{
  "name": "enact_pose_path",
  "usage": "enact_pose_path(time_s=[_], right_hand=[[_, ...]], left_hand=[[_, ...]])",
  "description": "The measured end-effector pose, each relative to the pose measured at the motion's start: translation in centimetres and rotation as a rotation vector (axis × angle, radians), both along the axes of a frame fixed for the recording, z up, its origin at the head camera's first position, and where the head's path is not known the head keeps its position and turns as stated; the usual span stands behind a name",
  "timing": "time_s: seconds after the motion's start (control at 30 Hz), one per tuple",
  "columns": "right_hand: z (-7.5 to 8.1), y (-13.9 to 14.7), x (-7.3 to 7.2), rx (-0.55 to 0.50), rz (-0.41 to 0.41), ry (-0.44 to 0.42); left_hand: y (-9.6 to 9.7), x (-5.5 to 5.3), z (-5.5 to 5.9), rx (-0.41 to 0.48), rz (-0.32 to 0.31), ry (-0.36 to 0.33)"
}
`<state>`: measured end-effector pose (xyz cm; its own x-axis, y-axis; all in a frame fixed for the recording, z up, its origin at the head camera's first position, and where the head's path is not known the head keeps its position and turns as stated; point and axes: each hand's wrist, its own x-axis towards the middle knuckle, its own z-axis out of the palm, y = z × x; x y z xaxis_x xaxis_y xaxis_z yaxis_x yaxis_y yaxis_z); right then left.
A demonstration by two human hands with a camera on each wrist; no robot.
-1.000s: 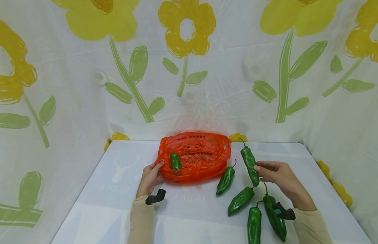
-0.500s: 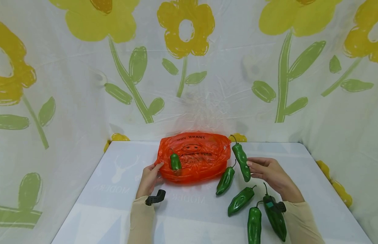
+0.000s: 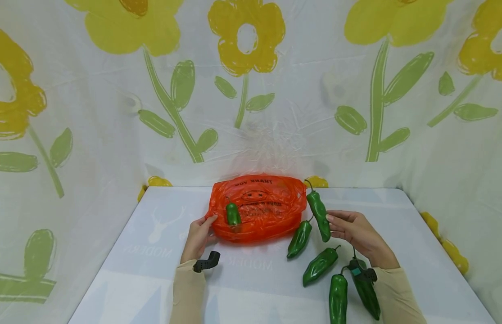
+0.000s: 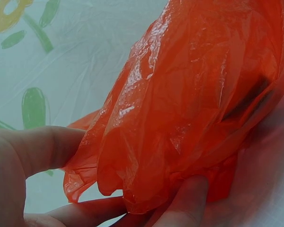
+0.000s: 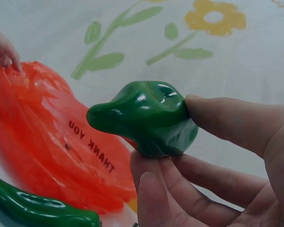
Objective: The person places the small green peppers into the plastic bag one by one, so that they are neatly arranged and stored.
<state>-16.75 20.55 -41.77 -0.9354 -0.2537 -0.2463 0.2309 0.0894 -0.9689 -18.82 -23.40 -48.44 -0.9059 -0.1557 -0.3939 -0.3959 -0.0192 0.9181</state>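
Observation:
My left hand [image 3: 198, 238] pinches the left edge of a red plastic bag [image 3: 271, 220] printed with THANK YOU; in the left wrist view the thin film [image 4: 146, 123] bunches between thumb and fingers. One green pepper [image 3: 232, 213] lies in the bag's mouth. My right hand [image 3: 358, 234] pinches another green pepper [image 3: 318, 211] between thumb and fingertips, stem up, just right of the bag. Its blunt tip faces the camera in the right wrist view, where the held pepper [image 5: 144, 118] shows close up.
Several more green peppers lie on the white table [image 3: 153, 279]: one by the bag [image 3: 299, 240], a second pepper [image 3: 319, 266] nearer, a third pepper [image 3: 337, 297] at the front, and one pepper [image 3: 368, 297] partly under the right wrist. A flowered curtain [image 3: 295, 99] surrounds the table.
My right hand has moved left with its pepper, bringing it closer to the bag's right edge. The left hand and the bag stay where they were.

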Motion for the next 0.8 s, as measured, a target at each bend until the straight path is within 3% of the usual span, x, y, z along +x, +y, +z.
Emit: enact_pose_path(time_s=[0.27,0.8], right_hand=[[0.1,-1.0,-0.5,-0.021,0.022,0.005],[-0.2,-4.1,-3.4,-0.005,0.026,-0.057]], left_hand=[[-0.1,0.1,-0.1,0.006,-0.001,0.000],[-0.1,0.0,-0.2,0.023,-0.003,0.016]])
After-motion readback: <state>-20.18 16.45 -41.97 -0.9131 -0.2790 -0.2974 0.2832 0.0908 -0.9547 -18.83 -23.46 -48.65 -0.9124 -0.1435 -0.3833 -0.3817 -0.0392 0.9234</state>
